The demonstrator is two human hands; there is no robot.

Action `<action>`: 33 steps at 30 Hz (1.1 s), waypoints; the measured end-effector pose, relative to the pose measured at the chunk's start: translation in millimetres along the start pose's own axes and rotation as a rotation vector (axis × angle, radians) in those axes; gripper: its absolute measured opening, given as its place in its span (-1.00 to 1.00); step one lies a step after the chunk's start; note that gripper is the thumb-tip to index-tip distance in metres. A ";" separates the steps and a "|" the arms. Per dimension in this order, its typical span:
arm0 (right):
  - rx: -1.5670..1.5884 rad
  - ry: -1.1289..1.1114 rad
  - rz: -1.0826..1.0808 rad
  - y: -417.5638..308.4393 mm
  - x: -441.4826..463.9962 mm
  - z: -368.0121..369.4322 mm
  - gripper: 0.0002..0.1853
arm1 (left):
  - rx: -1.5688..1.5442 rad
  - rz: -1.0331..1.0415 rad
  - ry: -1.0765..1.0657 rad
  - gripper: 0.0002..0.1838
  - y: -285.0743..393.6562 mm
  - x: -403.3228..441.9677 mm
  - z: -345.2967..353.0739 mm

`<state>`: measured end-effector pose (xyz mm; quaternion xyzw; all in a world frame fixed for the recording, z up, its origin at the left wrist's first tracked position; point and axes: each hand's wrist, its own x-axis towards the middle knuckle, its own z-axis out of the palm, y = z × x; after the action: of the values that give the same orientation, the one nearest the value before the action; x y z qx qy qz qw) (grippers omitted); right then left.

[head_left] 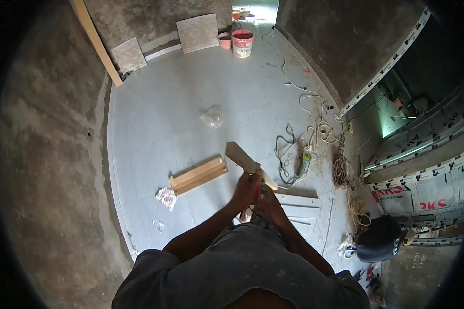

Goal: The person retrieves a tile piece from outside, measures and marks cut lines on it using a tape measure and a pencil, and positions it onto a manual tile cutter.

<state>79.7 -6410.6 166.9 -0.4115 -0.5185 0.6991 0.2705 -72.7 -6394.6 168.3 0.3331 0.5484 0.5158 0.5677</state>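
In front of my body both hands are close together. My left hand (246, 186) is closed around the lower end of a flat, brownish, board-like piece (241, 157), which points up and to the left. A pale, narrow part (268, 180) sticks out on its right side. My right hand (270, 202) is closed just below and beside the left one, with a bit of red showing near its fingers; what it grips is mostly hidden. A long, open cardboard box (198, 176) lies on the floor to the left of the hands.
A green power tool (304, 160) with a dark cord lies to the right, near coiled cables (340, 170). White slotted panels (299, 208) lie close by. Plastic bags (212, 117) are on the floor (160, 113). Buckets (242, 45) and tiles (198, 33) stand at the far wall.
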 end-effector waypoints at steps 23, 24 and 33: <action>0.526 0.005 -0.009 -238.9 713.9 -322.6 -0.45 | 0.897 0.231 0.372 -0.56 230.2 766.9 12.9; 0.566 0.014 -0.002 -248.1 743.6 -339.9 -0.47 | 0.924 0.275 0.357 -0.56 233.3 806.8 10.6; 0.872 0.392 0.009 -346.9 919.2 -467.5 -0.49 | 0.935 0.669 0.000 -0.52 321.8 1121.8 31.2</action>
<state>-10.5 -5326.3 166.7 -0.3860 -0.1144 0.7617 0.5076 -263.2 -5242.8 164.6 0.7041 0.5830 0.3700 0.1656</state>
